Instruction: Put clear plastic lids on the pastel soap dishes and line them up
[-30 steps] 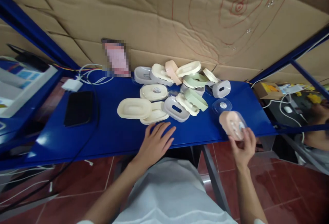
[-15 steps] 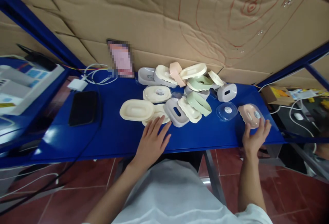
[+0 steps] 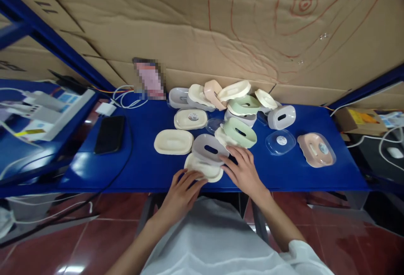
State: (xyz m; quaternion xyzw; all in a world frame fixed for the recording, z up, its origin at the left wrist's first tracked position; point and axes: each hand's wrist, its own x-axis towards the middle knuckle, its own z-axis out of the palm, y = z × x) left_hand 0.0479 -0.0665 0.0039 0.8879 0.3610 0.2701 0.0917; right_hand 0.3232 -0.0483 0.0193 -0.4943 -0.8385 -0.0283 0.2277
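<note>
My left hand point(image 3: 184, 188) is closed with bent fingers on the front edge of a cream soap dish tray point(image 3: 208, 173); its thumb is mostly hidden. That tray lies partly beneath a grey soap dish point(image 3: 202, 146) with an oval slot. My right hand point(image 3: 243, 167) has its fingers apart, with the tips at the grey dish's right rim and close to the green soap dish point(image 3: 248, 134). A wavy cream piece point(image 3: 221, 136) shows under the green dish. Left of the grey dish, another cream tray point(image 3: 173, 142) lies flat on the table.
Several more dish parts are piled along the cardboard wall point(image 3: 183, 35), with a lidded cream dish point(image 3: 191, 119) in front. A clear lid point(image 3: 280, 142) and a pink dish point(image 3: 317, 149) lie rightward on the blue table point(image 3: 142, 169). A black phone point(image 3: 109, 134) and cables occupy the left.
My right hand has left the pink dish and come to the middle by the grey dish. The cream tray under my left hand has shifted toward me. The green dish has tipped.
</note>
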